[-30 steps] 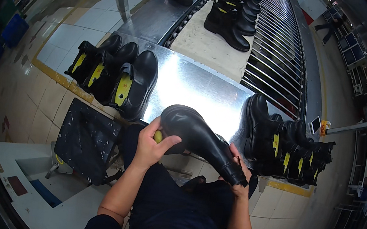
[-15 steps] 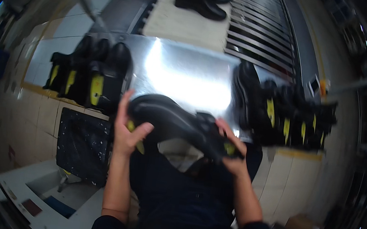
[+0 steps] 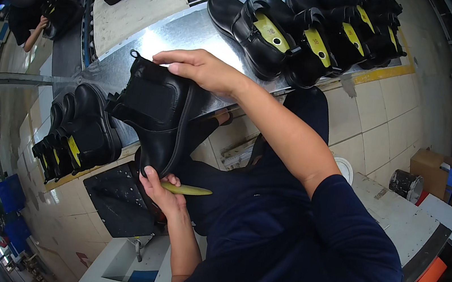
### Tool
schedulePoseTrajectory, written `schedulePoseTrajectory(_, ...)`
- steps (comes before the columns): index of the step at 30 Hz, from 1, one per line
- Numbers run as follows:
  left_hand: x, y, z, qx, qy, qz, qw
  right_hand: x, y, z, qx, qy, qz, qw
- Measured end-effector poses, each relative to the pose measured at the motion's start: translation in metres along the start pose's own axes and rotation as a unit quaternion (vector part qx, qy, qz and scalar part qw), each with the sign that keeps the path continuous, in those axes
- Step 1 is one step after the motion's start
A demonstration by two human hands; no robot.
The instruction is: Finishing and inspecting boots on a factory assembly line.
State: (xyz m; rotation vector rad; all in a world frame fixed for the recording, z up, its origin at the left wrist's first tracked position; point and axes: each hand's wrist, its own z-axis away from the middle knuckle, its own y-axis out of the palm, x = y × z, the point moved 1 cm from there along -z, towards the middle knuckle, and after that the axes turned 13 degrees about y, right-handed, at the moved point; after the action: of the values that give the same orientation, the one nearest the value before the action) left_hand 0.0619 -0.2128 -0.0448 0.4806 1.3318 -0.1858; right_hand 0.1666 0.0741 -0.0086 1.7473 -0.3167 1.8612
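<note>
A black ankle boot (image 3: 152,97) with an elastic side panel and a pull loop is tilted in front of me, toe toward my body. My left hand (image 3: 164,194) grips it at the toe. Within the same fingers is a flat, tapering yellow-green piece (image 3: 191,190), its pointed end sticking out to the right. My right hand (image 3: 201,70) holds the boot from the other side near its heel and collar, thumb bent and fingers reaching behind it. The inside of the boot is hidden.
Black boots (image 3: 274,33) with yellow-green pieces stand at the right end of the metal table (image 3: 165,39); more boots (image 3: 88,123) stand at its left end. Behind runs a conveyor (image 3: 139,18) carrying boots. A co-worker (image 3: 31,18) handles a boot at far left. A dark-covered board (image 3: 121,198) lies near my left arm.
My view has swung to the right. The boot has turned from lying sideways between both hands to pointing toe toward me, with my right hand now at its heel and collar.
</note>
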Motion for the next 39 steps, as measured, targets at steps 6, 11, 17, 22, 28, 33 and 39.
schedulePoseTrajectory(6,0.001,-0.001,0.005,-0.006,-0.01,0.018,1.0,-0.029,-0.015,0.063,-0.154,0.007,0.006,0.988)
schedulePoseTrajectory(11,0.01,-0.005,0.017,-0.004,-0.033,0.03,0.999,-0.041,0.038,0.12,-0.328,-0.074,0.234,0.912)
schedulePoseTrajectory(17,0.04,-0.018,0.042,0.07,-0.035,0.046,0.996,-0.047,0.125,0.133,-0.203,-0.084,0.186,0.958)
schedulePoseTrajectory(22,0.047,-0.014,0.056,0.102,-0.085,0.064,0.989,-0.047,0.126,0.12,-0.274,-0.039,0.201,0.94)
schedulePoseTrajectory(28,0.045,-0.015,0.06,0.211,-0.127,0.029,0.969,-0.03,0.106,0.082,-0.375,-0.051,0.235,0.895)
schedulePoseTrajectory(33,0.038,0.002,0.068,0.301,-0.144,0.133,0.933,-0.007,0.08,0.089,-0.428,-0.068,0.188,0.881)
schedulePoseTrajectory(39,0.04,0.013,0.08,0.397,-0.176,0.065,0.899,-0.002,0.086,0.1,-0.37,0.005,0.375,0.85)
